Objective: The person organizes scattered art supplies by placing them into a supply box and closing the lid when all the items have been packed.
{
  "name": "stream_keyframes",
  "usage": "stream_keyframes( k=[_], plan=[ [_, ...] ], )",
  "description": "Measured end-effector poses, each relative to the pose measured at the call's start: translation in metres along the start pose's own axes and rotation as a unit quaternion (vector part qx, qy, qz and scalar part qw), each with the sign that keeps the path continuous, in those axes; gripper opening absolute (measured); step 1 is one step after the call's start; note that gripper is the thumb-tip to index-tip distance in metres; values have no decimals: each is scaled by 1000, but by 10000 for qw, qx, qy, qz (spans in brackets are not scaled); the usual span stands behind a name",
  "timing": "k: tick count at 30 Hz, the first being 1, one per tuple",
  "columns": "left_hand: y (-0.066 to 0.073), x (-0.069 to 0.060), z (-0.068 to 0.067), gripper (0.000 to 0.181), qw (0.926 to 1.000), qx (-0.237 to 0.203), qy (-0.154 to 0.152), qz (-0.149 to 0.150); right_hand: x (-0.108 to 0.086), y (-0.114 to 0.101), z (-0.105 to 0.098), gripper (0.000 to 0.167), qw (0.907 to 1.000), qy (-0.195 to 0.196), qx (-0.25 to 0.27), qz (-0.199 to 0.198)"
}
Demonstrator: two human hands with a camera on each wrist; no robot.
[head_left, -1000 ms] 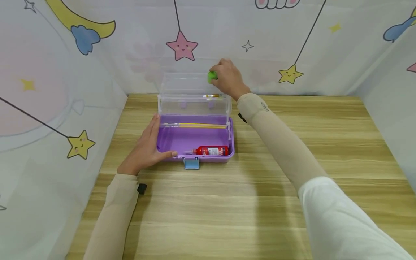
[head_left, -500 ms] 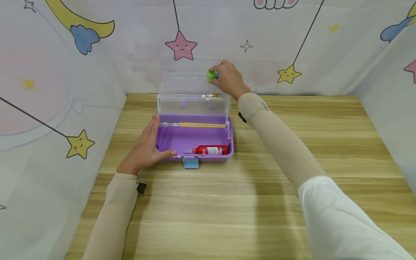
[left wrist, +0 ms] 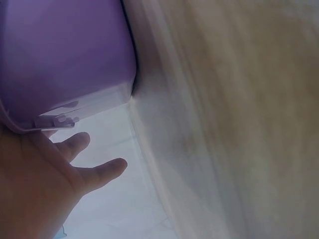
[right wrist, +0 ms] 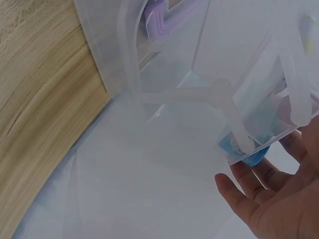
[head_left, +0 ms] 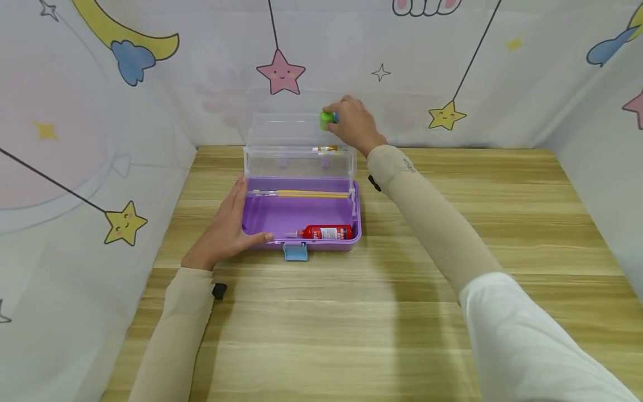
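A purple storage box (head_left: 296, 212) with a clear tray (head_left: 296, 164) folded up at its back stands on the table. My left hand (head_left: 223, 229) rests at its left front corner, fingers straight along the side and thumb on the front rim. Inside lie yellow-handled paintbrushes (head_left: 311, 194) and a red bottle (head_left: 326, 232) with a pointed clear nozzle. Above the raised clear parts, my right hand (head_left: 356, 123) holds a small green pot (head_left: 326, 120) between thumb and fingers. A small blue piece (right wrist: 256, 156) is against its fingers, partly behind clear plastic.
The box's blue latch (head_left: 296, 252) hangs down at the front. A short gold-and-white item (head_left: 327, 148) lies in the clear tray. Patterned cloth walls (head_left: 402, 123) close off the back and both sides of the wooden table (head_left: 311, 329).
The green pot has turned slightly in my right hand, and a blue part now shows beside it. My left hand and the box stay in place.
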State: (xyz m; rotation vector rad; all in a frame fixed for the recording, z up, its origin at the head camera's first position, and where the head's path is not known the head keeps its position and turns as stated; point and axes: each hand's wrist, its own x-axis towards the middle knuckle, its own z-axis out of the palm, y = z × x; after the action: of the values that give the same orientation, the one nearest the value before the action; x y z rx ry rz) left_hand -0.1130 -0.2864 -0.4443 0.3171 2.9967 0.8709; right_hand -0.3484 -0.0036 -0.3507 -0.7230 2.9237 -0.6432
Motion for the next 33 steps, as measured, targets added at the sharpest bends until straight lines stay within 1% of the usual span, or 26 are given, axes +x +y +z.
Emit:
stream_keyframes(
  k=[5,7,9,10,12,14,16,17,20,22,25,27,29,30,31,33],
  plan=[
    [2,3,-1,136,10000,20,-82,42,-6,7,-3,52,10000,48,71,10],
    [1,3,-3,135,9998,-27,-142,140,-12,12,-4,57,9997,149,206,55],
    [0,4,-7,131,9991,-193,-154,330,-19,16,-5,63,9980,356,491,160],
    [-1,5,-9,130,9985,-328,-116,433,-23,19,-6,65,9959,514,714,218],
    [-1,7,-17,124,9962,-647,-16,584,-33,25,-7,67,9885,803,1215,398],
    [0,11,-27,117,9932,-1004,82,587,-42,32,-6,68,9759,1056,1816,587],
    [3,17,-37,107,9907,-1278,191,430,-51,39,-4,69,9601,1243,2358,841],
    [5,20,-43,102,9891,-1427,192,309,-56,42,-3,70,9533,1270,2548,1008],
    [4,30,-55,89,9840,-1771,211,15,-70,50,3,70,9338,1298,3016,1421],
    [1,38,-59,81,9795,-2000,181,-153,-79,54,7,73,9216,1193,3274,1708],
    [-6,48,-62,74,9707,-2371,59,-391,-89,56,15,78,8967,1008,3823,1988],
    [-9,54,-62,73,9628,-2650,-70,-519,-93,56,21,82,8804,815,4164,2119],
    [-11,60,-61,75,9530,-2957,-244,-616,-95,57,29,84,8627,647,4564,2079],
    [-12,63,-60,76,9477,-3103,-345,-666,-96,57,33,85,8555,540,4735,2025],
    [-13,66,-58,79,9411,-3281,-457,-684,-96,56,37,85,8457,455,4943,1959],
    [-13,72,-55,84,9229,-3703,-734,-759,-97,55,44,86,8259,253,5347,1768]
  ],
)
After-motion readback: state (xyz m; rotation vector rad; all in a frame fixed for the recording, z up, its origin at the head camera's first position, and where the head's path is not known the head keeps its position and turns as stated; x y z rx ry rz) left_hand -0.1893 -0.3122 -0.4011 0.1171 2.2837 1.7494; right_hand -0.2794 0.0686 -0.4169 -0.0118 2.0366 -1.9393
